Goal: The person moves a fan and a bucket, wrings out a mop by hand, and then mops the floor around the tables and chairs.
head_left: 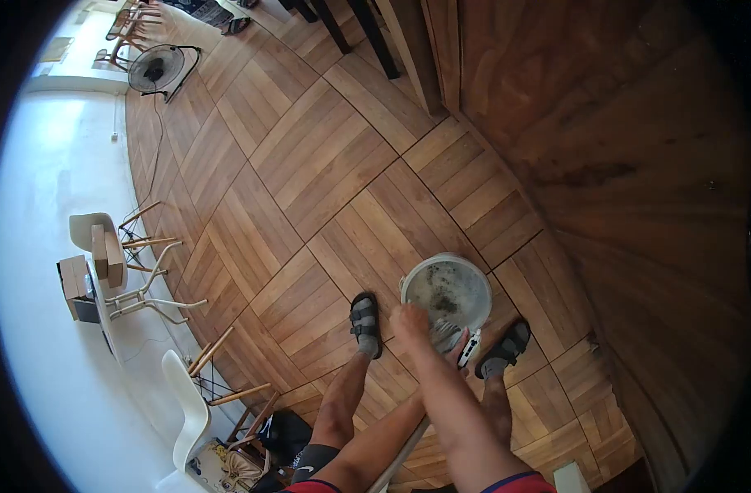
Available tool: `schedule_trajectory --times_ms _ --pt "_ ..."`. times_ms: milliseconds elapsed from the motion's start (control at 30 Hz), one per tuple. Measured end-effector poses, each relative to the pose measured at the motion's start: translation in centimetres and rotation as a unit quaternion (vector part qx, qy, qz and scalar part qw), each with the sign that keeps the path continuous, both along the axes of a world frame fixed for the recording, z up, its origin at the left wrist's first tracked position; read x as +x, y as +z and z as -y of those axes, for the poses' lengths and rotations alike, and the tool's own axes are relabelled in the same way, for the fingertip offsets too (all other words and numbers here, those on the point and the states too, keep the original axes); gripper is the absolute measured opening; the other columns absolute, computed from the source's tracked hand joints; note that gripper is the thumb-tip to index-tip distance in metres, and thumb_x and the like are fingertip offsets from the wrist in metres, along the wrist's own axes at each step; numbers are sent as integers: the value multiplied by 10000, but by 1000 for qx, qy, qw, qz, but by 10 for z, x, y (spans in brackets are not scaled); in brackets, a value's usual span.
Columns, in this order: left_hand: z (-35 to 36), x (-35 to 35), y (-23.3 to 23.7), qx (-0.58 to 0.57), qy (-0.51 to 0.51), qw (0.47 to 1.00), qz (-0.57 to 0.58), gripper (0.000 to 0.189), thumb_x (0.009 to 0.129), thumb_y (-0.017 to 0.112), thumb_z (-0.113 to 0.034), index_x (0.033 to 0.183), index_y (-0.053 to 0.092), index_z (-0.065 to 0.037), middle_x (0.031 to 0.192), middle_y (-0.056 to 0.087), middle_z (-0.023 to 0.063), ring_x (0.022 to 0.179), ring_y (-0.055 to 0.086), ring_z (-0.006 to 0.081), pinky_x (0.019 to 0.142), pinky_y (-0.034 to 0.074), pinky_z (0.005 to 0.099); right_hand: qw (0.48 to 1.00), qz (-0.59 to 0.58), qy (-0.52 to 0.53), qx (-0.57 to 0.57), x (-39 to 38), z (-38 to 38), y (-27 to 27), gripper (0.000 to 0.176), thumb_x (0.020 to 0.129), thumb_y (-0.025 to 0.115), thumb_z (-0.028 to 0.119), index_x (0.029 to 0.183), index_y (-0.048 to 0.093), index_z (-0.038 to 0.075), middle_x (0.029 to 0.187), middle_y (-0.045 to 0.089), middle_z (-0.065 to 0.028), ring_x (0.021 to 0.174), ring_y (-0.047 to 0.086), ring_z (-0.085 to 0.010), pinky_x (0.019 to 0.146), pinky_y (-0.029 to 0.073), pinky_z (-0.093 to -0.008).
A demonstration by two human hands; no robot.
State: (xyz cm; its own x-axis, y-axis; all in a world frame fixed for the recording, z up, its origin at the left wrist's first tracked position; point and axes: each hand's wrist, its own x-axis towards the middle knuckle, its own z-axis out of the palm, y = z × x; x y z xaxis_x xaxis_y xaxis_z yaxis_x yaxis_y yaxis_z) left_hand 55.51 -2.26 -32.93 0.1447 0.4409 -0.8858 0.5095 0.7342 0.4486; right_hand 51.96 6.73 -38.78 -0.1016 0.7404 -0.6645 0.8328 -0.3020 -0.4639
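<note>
Between my feet stands a round pale bucket (410, 275) with cloudy water and dark specks in it. A mop's white head (470, 348) with dark slots is at the bucket's near rim, and grey mop strips (445, 335) run beside it. Its pale pole (401, 457) slants back toward me under my right forearm. My left arm crosses beneath the right one. My left hand (459, 353), partly hidden, is closed around the mop at its head. At the bucket's left rim my right hand (409, 322) is closed; what lies inside its fingers is hidden.
Sandalled feet (365, 326) flank the bucket. A large brown wooden surface (622, 214) rises on the right. White chairs (189, 408) and a small table with cardboard boxes (73, 278) line the left wall. A floor fan (156, 69) and another person's foot (236, 25) are far off.
</note>
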Motion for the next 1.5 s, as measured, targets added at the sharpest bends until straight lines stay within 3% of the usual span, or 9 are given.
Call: schedule_trajectory --times_ms 33,133,200,300,400,533,833,1333,1500 --pt "37 -11 -34 11 185 983 -5 932 757 639 -150 1441 5 -166 990 577 175 747 567 258 725 448 305 998 -23 -59 -3 3 -5 -19 248 777 508 209 747 687 40 773 649 -188 737 642 -346 674 516 -428" --pt "18 -57 67 88 -93 991 38 873 806 648 -231 1433 61 -76 1001 576 110 841 554 189 760 436 270 982 -51 -163 80 55 -55 -9 221 749 534 194 713 667 21 721 638 -186 661 634 -326 591 500 -400" --pt "13 -83 147 -144 12 986 82 788 855 599 -187 1438 74 -109 900 566 59 771 523 108 671 438 221 955 -114 -260 86 98 -63 -31 217 753 551 208 734 662 23 675 638 -152 649 628 -298 608 484 -381" --pt "47 -155 241 -281 124 916 259 626 939 450 -157 1438 74 -123 772 488 23 589 448 72 507 392 193 866 -194 -461 20 151 -71 -31 220 789 570 216 796 655 13 688 637 -109 668 611 -256 650 478 -370" --pt "-8 -154 394 -214 117 968 65 268 942 440 -223 1161 453 -68 602 417 -18 489 388 87 449 362 250 707 -312 -634 -35 182 -77 23 253 845 550 215 937 630 -7 821 631 -98 734 594 -223 683 480 -366" --pt "-18 -230 477 -125 -138 982 -27 555 926 476 -246 1412 235 -133 854 570 49 692 536 129 595 464 279 549 -422 -721 14 164 -68 57 224 859 547 228 966 588 36 857 607 -82 769 576 -204 705 473 -359" --pt "-22 -338 678 100 -246 920 -289 464 841 553 -297 1290 457 -230 902 630 193 845 608 344 728 483 417 862 -337 -347 -154 44 -69 295 340 875 544 297 1141 515 88 1046 559 -102 847 580 -268 754 492 -419" --pt "-15 -621 622 68 -205 875 -432 259 869 441 -211 1003 640 -114 979 644 131 938 617 291 796 501 397 874 -29 -479 -77 89 -30 457 280 865 523 233 1111 493 102 827 555 -101 625 558 -224 527 468 -378" --pt "-65 -700 613 24 -197 868 -456 251 819 503 -201 986 663 -105 1035 633 131 967 608 290 825 494 383 851 -34 -504 -141 81 -3 408 299 854 519 220 1111 487 71 842 563 -138 636 566 -262 520 465 -394"
